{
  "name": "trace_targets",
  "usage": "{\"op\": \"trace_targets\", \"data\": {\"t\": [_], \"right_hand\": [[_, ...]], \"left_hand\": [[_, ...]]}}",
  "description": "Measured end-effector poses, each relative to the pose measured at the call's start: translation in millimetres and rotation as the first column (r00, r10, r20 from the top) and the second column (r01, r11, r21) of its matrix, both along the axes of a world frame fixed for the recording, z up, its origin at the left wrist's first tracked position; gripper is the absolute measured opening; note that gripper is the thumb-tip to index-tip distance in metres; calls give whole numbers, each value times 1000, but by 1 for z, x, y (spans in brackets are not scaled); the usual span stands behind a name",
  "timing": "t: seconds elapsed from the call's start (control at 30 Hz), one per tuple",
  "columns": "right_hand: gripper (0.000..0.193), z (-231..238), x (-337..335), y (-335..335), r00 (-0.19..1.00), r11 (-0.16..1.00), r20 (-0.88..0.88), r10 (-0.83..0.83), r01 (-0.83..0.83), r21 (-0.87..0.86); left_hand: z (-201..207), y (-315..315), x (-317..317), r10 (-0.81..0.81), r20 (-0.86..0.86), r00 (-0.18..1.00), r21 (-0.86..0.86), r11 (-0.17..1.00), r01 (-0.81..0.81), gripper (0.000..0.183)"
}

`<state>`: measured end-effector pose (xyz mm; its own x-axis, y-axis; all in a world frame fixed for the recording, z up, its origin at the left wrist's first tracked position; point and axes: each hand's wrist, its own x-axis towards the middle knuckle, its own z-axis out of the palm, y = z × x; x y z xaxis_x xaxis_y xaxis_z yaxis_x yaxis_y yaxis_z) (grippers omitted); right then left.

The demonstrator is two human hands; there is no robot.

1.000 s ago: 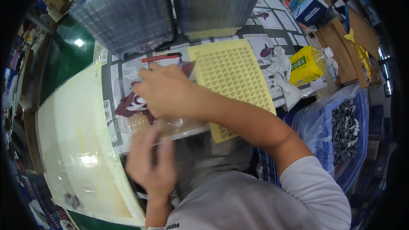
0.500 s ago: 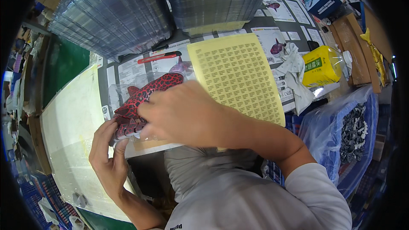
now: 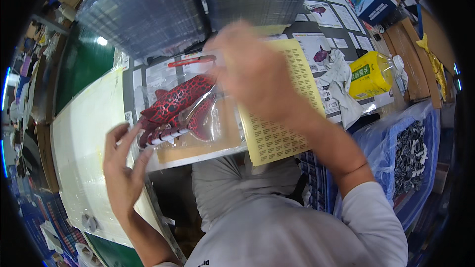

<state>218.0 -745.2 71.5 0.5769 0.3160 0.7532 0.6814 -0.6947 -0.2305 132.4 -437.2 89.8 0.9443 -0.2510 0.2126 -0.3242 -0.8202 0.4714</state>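
The person's left hand (image 3: 121, 160) is at the left end of a toy fish's tail (image 3: 168, 136), thumb and forefinger on opposite sides of it; whether they clamp it, I cannot tell. The right hand (image 3: 257, 69) is a blur above the upper left part of a yellow label sheet (image 3: 282, 133), near the fish's head; its grip cannot be made out.

The fish's red-and-black body (image 3: 180, 100) lies slantwise on the worktable between the 2 hands, head toward the right. Just below the body is the tail, with pale bands and a red fin (image 3: 199, 123) at its right end. Clear plastic (image 3: 217, 131) lies around the fin.

Beyond the body is a red cutter (image 3: 192, 61); behind that stand 2 tall stacks of clear trays (image 3: 143, 15). To the right are a white cloth (image 3: 336, 79), a yellow bottle (image 3: 367, 76) and, lower, a blue tub (image 3: 415, 188) of dark and white parts (image 3: 408, 153).
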Motion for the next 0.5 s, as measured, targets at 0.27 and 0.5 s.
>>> {"op": "trace_targets", "data": {"t": [0.27, 0.5], "right_hand": [[27, 135, 89, -86, 985, 968, -78, -155, 136, -213], [35, 177, 112, -95, 830, 977, -530, -171, 74, -200]], "left_hand": [[59, -52, 82, -305, 383, 872, 39, 948, 315, 32], [86, -117, 170, -391, 333, 858, 243, 915, 323, 34]]}}
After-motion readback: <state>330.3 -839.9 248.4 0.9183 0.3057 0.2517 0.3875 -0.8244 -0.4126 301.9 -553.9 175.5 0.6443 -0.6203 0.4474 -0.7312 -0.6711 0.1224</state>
